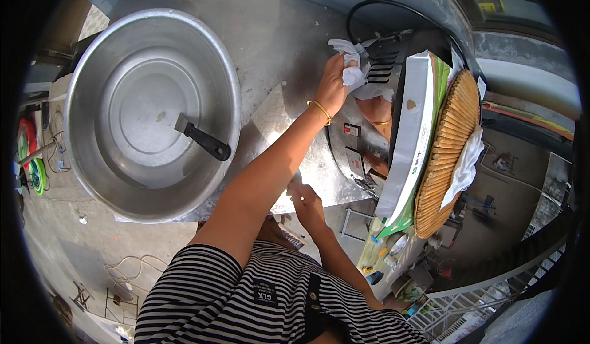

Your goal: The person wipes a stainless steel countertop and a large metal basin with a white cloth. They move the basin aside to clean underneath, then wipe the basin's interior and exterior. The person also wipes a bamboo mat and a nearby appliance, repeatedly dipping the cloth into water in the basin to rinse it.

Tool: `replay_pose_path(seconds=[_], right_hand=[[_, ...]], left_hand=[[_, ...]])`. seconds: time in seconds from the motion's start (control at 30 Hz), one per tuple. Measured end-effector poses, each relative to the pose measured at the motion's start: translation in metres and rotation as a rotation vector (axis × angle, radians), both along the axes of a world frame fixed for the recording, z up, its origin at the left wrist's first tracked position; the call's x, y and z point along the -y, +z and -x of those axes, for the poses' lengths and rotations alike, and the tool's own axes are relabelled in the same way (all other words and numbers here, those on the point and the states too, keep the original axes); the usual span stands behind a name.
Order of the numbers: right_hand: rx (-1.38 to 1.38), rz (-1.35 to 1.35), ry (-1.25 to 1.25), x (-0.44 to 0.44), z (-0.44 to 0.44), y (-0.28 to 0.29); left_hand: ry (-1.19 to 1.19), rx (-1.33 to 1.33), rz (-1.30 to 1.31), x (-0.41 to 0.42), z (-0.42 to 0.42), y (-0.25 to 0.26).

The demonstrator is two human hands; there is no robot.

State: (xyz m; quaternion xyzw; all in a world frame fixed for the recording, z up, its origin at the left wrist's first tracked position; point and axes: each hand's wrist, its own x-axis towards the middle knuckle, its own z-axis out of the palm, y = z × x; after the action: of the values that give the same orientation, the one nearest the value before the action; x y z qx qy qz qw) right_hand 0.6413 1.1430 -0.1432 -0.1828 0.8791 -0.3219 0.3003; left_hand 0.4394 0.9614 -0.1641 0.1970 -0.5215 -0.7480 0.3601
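Observation:
My left hand [333, 82], with a gold bracelet at the wrist, grips a crumpled white cloth [352, 74]. It presses close to the shiny metal side of an appliance [364, 134], by the black vent slots [382, 67]. That polished side mirrors the hand and the cloth. Nearer my body, my right hand [308, 205] is at the front edge of the metal tabletop [276, 16], its fingers loosely curled; whether they hold anything is unclear. Left of my arm stands a large metal basin [147, 90]. A black-handled scraper [207, 143] rests inside against its wall.
Right of the appliance stand a printed cardboard box [405, 127] and a round mat of wooden rods [442, 159] with a white cloth [465, 169] on it. A black cable [392, 2] loops behind the appliance. A metal railing [479, 298] lies at lower right.

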Motion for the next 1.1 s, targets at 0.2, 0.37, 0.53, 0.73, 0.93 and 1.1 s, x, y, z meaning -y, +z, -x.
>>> replay_pose_path(seconds=[0.2,0.37,0.53,0.73,0.93,1.1], right_hand=[[0.009,-0.011,-0.005,-0.004,0.001,-0.003],[0.090,0.009,-0.069,-0.003,0.002,-0.004],[0.136,-0.012,-0.089,0.002,0.009,-0.002],[0.113,-0.035,-0.066,-0.002,0.014,-0.010],[0.131,-0.003,-0.064,-0.007,0.015,-0.018],[0.214,0.004,-0.152,-0.003,0.011,-0.011]], left_hand=[[-0.060,0.182,0.156,-0.009,0.014,0.028],[-0.155,0.194,0.113,-0.003,0.009,0.025],[-0.245,0.237,0.099,0.005,-0.001,0.030],[-0.530,0.333,0.029,-0.018,-0.070,0.002],[-0.200,0.075,0.024,-0.010,-0.042,0.005],[-0.218,0.085,0.184,-0.026,-0.021,0.018]])
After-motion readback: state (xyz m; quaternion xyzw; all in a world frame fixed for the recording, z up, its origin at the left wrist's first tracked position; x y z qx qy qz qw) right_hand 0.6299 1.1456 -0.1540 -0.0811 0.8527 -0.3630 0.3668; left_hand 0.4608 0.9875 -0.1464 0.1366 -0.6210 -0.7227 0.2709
